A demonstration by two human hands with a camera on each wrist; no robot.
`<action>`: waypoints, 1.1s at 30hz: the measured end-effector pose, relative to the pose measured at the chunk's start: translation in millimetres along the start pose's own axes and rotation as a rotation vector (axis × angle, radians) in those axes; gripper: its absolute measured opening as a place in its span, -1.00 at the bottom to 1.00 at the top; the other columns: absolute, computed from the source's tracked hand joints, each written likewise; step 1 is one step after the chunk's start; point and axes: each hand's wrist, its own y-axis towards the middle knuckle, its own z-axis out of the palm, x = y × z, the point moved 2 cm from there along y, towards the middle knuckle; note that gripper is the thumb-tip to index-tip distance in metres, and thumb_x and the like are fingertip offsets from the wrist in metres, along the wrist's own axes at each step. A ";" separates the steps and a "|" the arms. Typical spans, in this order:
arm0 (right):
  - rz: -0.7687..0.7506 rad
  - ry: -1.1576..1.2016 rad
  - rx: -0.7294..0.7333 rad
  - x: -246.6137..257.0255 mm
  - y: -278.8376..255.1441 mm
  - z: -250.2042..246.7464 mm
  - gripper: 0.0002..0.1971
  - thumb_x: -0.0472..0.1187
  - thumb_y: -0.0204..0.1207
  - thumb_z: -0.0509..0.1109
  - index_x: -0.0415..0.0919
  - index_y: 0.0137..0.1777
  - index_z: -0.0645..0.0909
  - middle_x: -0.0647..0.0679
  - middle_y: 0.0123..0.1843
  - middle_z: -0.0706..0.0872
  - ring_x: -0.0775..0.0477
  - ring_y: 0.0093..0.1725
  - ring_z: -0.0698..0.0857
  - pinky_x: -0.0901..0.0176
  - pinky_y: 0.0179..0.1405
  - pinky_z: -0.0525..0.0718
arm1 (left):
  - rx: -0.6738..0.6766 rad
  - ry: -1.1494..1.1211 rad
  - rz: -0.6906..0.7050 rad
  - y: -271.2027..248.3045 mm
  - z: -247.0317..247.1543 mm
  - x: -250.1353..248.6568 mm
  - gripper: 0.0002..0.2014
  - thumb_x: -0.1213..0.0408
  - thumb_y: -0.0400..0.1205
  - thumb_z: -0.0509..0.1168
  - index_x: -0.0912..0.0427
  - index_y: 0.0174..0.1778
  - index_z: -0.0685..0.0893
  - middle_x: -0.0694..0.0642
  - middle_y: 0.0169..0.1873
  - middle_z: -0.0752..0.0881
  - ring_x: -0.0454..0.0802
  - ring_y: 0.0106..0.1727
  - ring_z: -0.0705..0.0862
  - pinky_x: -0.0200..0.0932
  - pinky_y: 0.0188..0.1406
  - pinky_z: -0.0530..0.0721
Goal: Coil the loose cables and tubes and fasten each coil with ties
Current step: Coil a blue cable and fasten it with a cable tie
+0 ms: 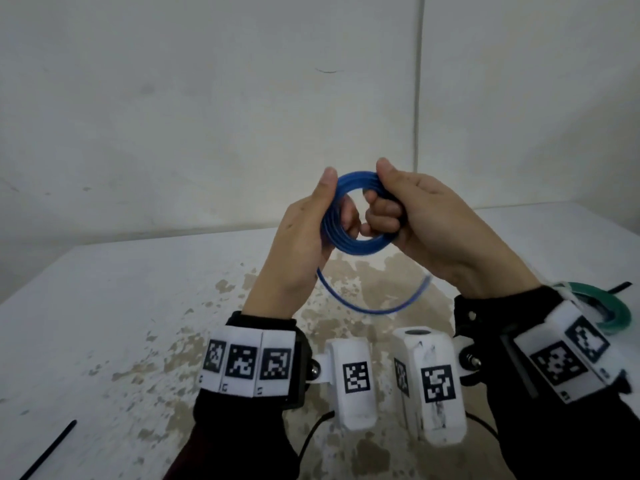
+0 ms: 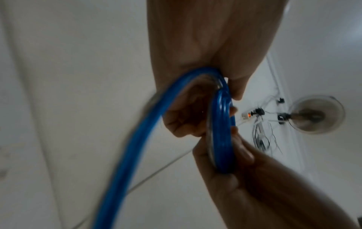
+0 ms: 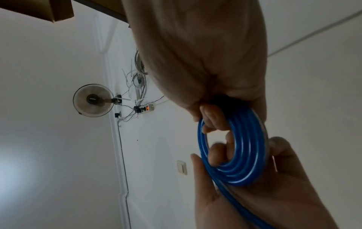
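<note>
Plainly, both hands were engaged on one item, held in the air above the table. The left hand [image 1: 301, 233] had its thumb laid along the outer left edge of the glossy blue plastic tube coil [image 1: 353, 216], with its fingers curled through the centre. The right hand [image 1: 426, 220] was closed on the coil's right side, thumb on top and fingers folded through the opening. The right wrist view showed several turns lying side by side, not yet bound.

A loose tail of the blue tube [image 1: 367, 303] hung below the hands in a springy arc, its free end near the right wrist.

Risks, as judged: the tube appeared stiff and inclined to unwind. Should either grip ease while the tail was being wound in, the turns could spring apart. No tie was in either hand; fetching one would leave the coil to a single hand, the likeliest point of failure.

On the worn white table [image 1: 121, 306] lay a thin black cable tie [image 1: 52, 448] at near left, well apart from the hands. A green tube coil [image 1: 613, 313] lay at right, behind the right wrist.
</note>
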 end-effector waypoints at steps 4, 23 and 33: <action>0.092 -0.102 0.069 -0.9 -1.8 -3.2 -0.59 -0.05 0.74 0.07 -0.27 -0.25 0.53 0.00 -0.53 0.40 0.01 -0.50 0.47 0.08 -0.15 0.62 | 0.045 0.187 0.002 -2.6 -8.9 -2.4 -0.49 0.01 0.75 0.01 0.16 -0.52 0.35 0.09 -0.51 0.47 0.07 -0.31 0.43 -0.12 -0.14 0.42; -0.005 -0.076 -0.018 -2.6 0.3 1.9 -0.60 -0.06 0.74 0.06 -0.25 -0.27 0.47 0.09 -0.57 0.31 0.11 -0.54 0.28 0.22 -0.22 0.59 | 0.088 0.109 -0.060 -2.9 -5.3 -4.0 -0.48 -0.06 0.72 -0.01 0.20 -0.48 0.39 0.01 -0.53 0.40 -0.02 -0.38 0.39 -0.10 -0.17 0.40; 0.121 -0.185 0.175 -1.0 -6.4 -3.7 -0.60 0.00 0.70 0.09 -0.28 -0.24 0.47 -0.01 -0.51 0.30 0.00 -0.51 0.45 -0.08 0.04 0.73 | 0.226 0.353 -0.050 -9.0 -20.2 -9.3 -0.50 -0.04 0.71 -0.02 0.11 -0.52 0.41 -0.08 -0.51 0.47 0.03 -0.30 0.38 -0.11 -0.13 0.37</action>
